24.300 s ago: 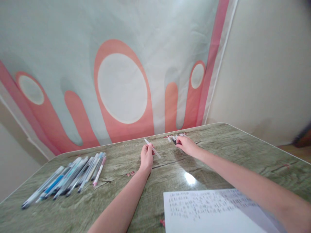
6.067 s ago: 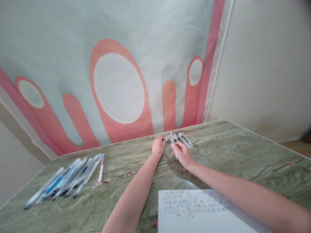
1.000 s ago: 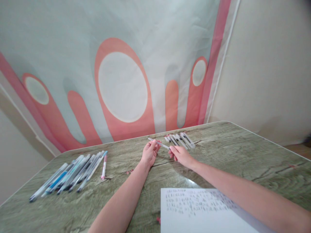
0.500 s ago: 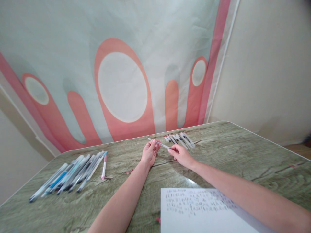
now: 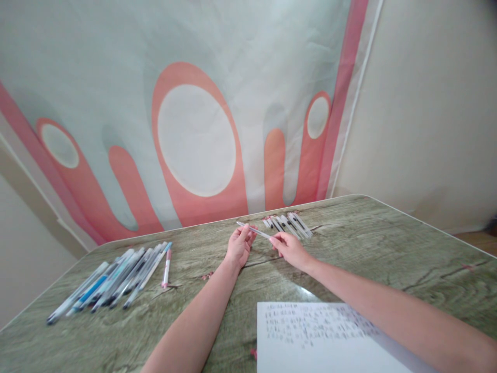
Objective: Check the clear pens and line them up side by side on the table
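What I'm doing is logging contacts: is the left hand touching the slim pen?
Touching. The head view shows the slim pen held between the thumb and fingers of the left hand, with no gap there.

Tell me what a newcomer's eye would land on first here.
First, the big white oval ringed in coral, on the backdrop behind the table. Next, near the middle, a slim pen held between the left hand and the right hand. Then the spread of pens on the table's left and the handwritten sheet at the near edge of the view.
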Available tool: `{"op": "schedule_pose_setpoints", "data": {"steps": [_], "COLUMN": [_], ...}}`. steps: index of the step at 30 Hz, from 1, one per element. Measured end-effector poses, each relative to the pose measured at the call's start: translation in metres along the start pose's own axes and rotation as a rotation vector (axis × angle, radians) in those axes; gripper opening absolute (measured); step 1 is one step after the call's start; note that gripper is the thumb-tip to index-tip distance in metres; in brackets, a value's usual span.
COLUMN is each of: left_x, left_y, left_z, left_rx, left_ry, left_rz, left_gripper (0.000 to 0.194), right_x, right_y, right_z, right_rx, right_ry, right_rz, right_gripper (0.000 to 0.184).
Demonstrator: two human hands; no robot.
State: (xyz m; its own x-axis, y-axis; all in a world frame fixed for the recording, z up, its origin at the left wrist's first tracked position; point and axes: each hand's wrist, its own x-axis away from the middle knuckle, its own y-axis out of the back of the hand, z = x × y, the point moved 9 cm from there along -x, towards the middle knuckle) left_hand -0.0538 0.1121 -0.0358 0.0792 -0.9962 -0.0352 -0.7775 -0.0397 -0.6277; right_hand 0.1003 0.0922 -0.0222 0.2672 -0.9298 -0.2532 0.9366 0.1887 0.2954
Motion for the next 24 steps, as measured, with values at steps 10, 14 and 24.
{"op": "schedule_pose_setpoints", "data": {"steps": [10, 14, 24], "left_x": [0.000, -0.002, -0.002], "left_y": [0.002, 0.008, 0.009], "left_z": [0.000, -0.004, -0.004], "left_rx": [0.006, 0.030, 0.020], "left_ry": [-0.003, -0.031, -0.054], "left_rz": [-0.054, -0.101, -0.091], "left_gripper": [0.017, 0.015, 0.016], "right_x": [-0.001, -0.001, -0.001], "right_y": [0.001, 0.004, -0.001], "right_z": [-0.001, -0.005, -0.006], "right_rx": [0.000, -0.044, -0.080], "right_ry": [0.022, 0.006, -0.029], "right_rz": [-0.026, -0.076, -0.005], "right_gripper": [0.023, 0.019, 0.018]}}
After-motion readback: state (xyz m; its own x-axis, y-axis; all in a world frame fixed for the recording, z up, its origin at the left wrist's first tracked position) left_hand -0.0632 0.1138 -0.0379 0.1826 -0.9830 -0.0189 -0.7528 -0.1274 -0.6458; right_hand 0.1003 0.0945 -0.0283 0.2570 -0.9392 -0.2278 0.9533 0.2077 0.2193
